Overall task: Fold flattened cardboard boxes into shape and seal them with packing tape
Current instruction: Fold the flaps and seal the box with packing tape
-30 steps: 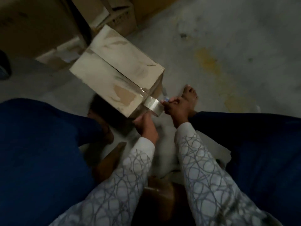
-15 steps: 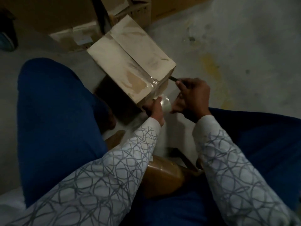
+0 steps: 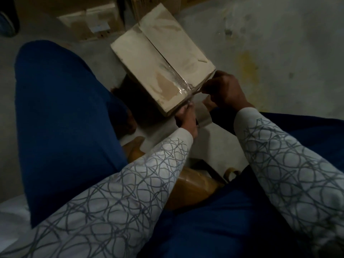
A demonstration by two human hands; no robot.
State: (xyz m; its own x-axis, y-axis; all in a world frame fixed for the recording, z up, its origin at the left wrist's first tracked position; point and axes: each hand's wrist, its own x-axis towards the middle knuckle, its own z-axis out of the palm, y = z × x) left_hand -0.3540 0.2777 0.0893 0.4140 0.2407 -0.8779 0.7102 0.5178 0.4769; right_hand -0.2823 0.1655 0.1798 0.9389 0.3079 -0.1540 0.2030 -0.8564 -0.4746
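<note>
- Brown glossy bundle [image 3: 193,185] in the lap, closest to the camera. Looks like spare tape, but it's too dark to be sure. It sits loose between the knees, so any leg shift could roll it off onto the floor [image 3: 279,43].
- The left hand [image 3: 186,119] is wrapped round the tape roll [image 3: 203,118], just below the box's near edge. If that grip goes slack, the stretched bit will probably spring back and stick to itself or to the roll. Then you're picking for the end again.
- The right hand [image 3: 225,90] has its fingers curled tight in a pinch on the tape strip [image 3: 178,81], right where it comes off the near corner. There might be a blade tucked in there too, but I can't tell in this light. If so, the left hand's knuckles are very near the cut line, and that's my biggest worry.
- The strip is already wrinkled and bunched at the near edge. Tear it at an angle and you'd likely get a ragged tail that won't fold flat down the side.
- The box [image 3: 149,58] sits on the floor between the knees, flaps shut. Nothing is pinning it, so a hard tug could drag or tip it.
- The seam [image 3: 158,51] further up looks bare, so the flaps could pop open.
- More cardboard boxes [image 3: 93,23] sit behind, well apart.
</note>
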